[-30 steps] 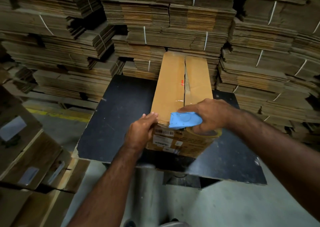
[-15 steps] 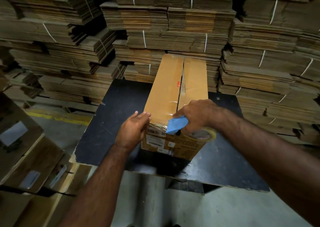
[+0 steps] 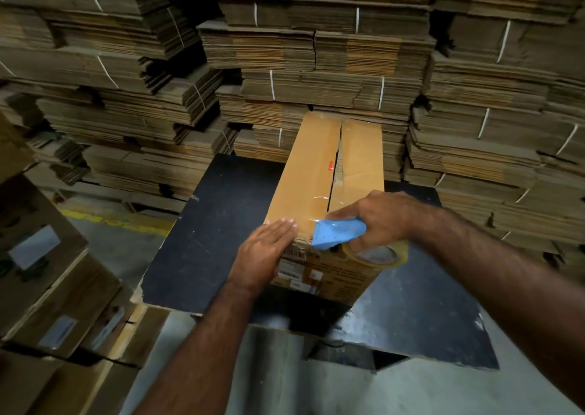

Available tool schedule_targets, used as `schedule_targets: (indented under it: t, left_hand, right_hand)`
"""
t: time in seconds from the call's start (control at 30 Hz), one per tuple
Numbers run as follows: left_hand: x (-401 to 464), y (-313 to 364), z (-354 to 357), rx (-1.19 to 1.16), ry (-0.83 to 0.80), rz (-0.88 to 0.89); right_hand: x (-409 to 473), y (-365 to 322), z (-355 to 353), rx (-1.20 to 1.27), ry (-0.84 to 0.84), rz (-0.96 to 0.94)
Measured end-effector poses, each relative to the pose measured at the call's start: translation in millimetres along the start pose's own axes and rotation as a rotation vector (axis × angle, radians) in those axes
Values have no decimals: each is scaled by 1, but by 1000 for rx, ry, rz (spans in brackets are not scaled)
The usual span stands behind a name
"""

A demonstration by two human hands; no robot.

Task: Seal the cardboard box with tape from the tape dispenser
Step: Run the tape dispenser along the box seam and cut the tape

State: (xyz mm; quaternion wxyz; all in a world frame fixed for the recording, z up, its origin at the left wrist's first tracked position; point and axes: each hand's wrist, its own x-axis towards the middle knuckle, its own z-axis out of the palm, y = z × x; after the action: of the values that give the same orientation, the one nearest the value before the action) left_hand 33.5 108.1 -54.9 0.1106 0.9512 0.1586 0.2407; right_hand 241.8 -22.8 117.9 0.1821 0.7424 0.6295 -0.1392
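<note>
Head view: right hand [image 3: 376, 216] fingers clamped round tape dispenser [image 3: 338, 234]; left hand [image 3: 264, 253] fingers flat, spread against cardboard box [image 3: 307, 174]

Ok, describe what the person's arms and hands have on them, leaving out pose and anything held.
Nothing is worn. The left hand and right hand are bare, with no gloves, rings or watch visible. Both forearms are uncovered right to the picture's edge, so no sleeve shows.
</note>
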Motion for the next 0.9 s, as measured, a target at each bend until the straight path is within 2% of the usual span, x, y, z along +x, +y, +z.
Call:
schedule_targets:
  t: [0.13, 0.33, 0.43, 0.6, 0.73, 0.83, 0.9]
  left_hand:
    - [-1, -6, -1, -7, 1, 25]
    - [12, -25, -9, -59, -17, 22]
    - [19, -30, -11, -51, -36, 30]
    - [18, 4, 0, 71, -9, -56]
    - [19, 44, 20, 79, -57, 3]
    - [21, 51, 25, 44, -69, -55]
    - [21, 49, 22, 63, -56, -31]
  right_hand:
    - [-17, 20, 5, 27, -36, 44]
    - [-4, 11, 13, 61, 53, 89]
    - [4, 10, 10, 56, 17, 106]
    - [11, 5, 3, 56, -6, 95]
    - [14, 8, 5, 61, -21, 94]
    - [17, 8, 7, 47, -28, 91]
    - [17, 8, 8, 36, -22, 91]
